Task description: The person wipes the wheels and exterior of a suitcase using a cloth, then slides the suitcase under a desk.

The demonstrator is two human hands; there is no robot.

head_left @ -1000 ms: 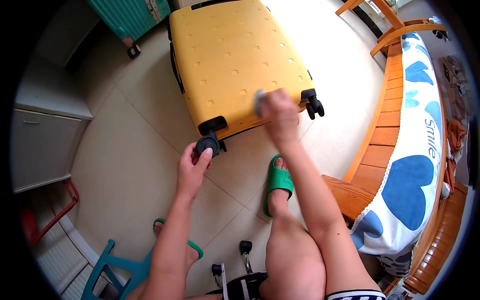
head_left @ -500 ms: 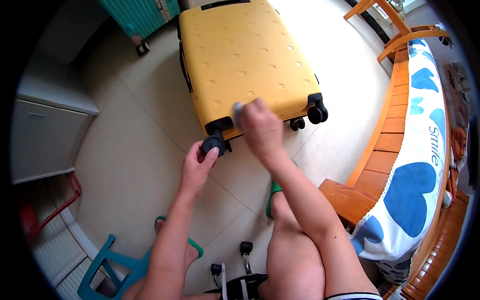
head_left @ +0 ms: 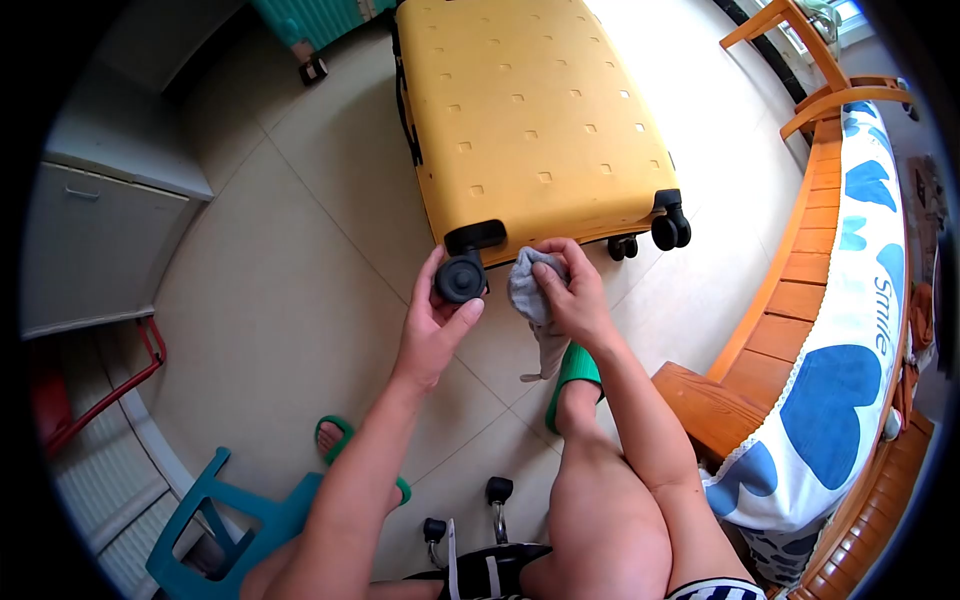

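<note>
A yellow suitcase (head_left: 540,120) lies on its side on the tiled floor, its wheeled end toward me. My left hand (head_left: 432,330) cups the black caster wheel (head_left: 461,280) at its near left corner, fingers behind the wheel and thumb below it. Just right of that wheel, my right hand (head_left: 578,298) pinches a bunched grey cloth (head_left: 535,285) between thumb and fingers. A loose end of the cloth hangs down above my right foot. Another double wheel (head_left: 671,228) sticks out at the suitcase's near right corner.
On the right runs a wooden bench (head_left: 760,330) with a heart-patterned cover (head_left: 830,400). A teal suitcase (head_left: 320,22) stands at the back left, and a grey cabinet (head_left: 110,250) at the left. Near my legs is a teal plastic stool (head_left: 270,510).
My right hand has come down and back off the suitcase's surface with the cloth. The left hand has shifted its grip on the wheel, its thumb now lower. The view has moved slightly.
</note>
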